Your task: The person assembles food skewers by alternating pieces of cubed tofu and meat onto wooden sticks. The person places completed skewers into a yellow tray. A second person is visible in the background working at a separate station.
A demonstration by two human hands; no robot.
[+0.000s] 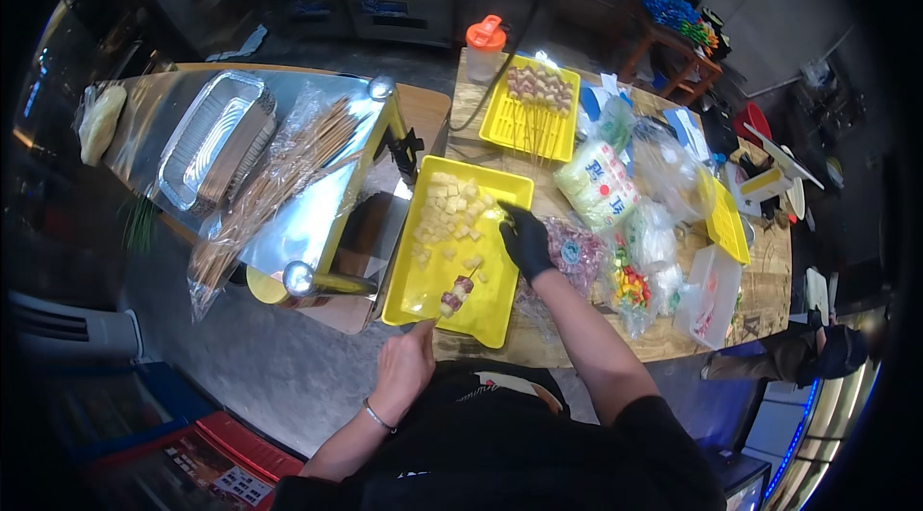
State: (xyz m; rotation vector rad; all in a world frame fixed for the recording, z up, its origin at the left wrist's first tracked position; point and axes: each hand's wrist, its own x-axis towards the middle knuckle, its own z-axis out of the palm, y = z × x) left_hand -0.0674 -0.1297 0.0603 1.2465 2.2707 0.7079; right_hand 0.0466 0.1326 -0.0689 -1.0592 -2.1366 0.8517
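Note:
My bare left hand (pixel 405 365) holds a thin skewer at its near end. Red meat pieces and pale cubes are threaded on this skewer (pixel 457 297), whose tip points away from me over the yellow tray (pixel 404 295). My right hand (pixel 526 240), in a black glove, is over the tray's right edge with its fingers bent; whether anything is between them cannot be made out. Loose pale cubes (pixel 448 204) lie mostly in the far left part of the tray, and a few lie near the skewer tip. A bag of reddish meat pieces (pixel 577 251) lies beside my right wrist.
Behind, a slotted yellow tray (pixel 494 120) holds finished skewers (pixel 541 96), next to an orange-lidded shaker bottle (pixel 484 49). Bagged wooden skewers (pixel 288 172) and foil trays (pixel 213 143) lie on the metal surface at left. Bagged peppers (pixel 632 287) and a clear plastic container (pixel 710 295) stand right.

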